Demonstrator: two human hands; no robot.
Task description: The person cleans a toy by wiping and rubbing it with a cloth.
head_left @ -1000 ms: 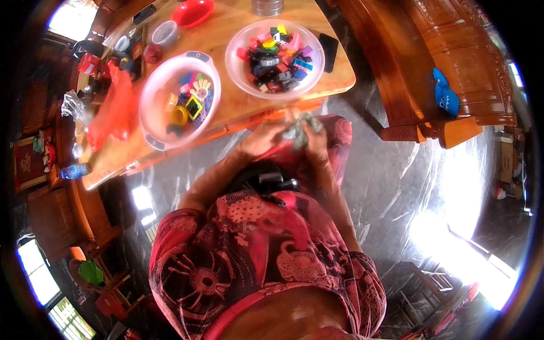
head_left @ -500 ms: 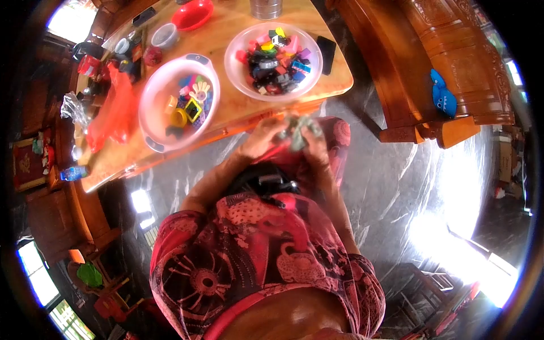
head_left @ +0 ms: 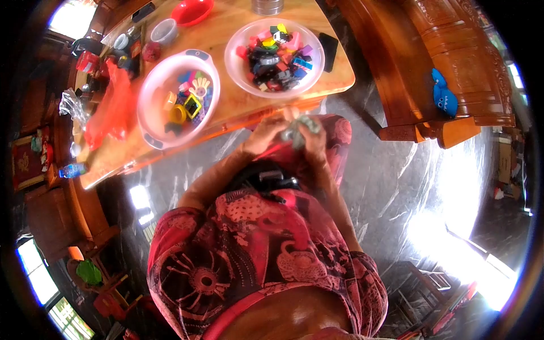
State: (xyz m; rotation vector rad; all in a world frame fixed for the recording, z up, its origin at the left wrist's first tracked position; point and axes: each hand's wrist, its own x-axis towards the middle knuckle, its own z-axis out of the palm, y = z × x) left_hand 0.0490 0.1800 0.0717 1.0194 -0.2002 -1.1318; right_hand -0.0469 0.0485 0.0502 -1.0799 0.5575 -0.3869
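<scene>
Over my lap, just off the table's front edge, my right hand is closed on a crumpled grey-green cloth. My left hand is beside it, fingers bent against the cloth's left side; a small thing may be inside the cloth, but blur hides it. Beyond my hands stands a round whitish bowl holding a heap of small coloured and black toy pieces. To its left a pink-white basin holds more toys, among them a yellow-framed piece and a pale hand-shaped piece.
The wooden table also bears a red bowl, a clear cup, a metal tin, a dark flat object and a red plastic bag. A carved wooden bench with a blue toy stands right.
Both hands have shifted slightly around the cloth, and its folds have changed shape. The bowls and toys stay in place.
</scene>
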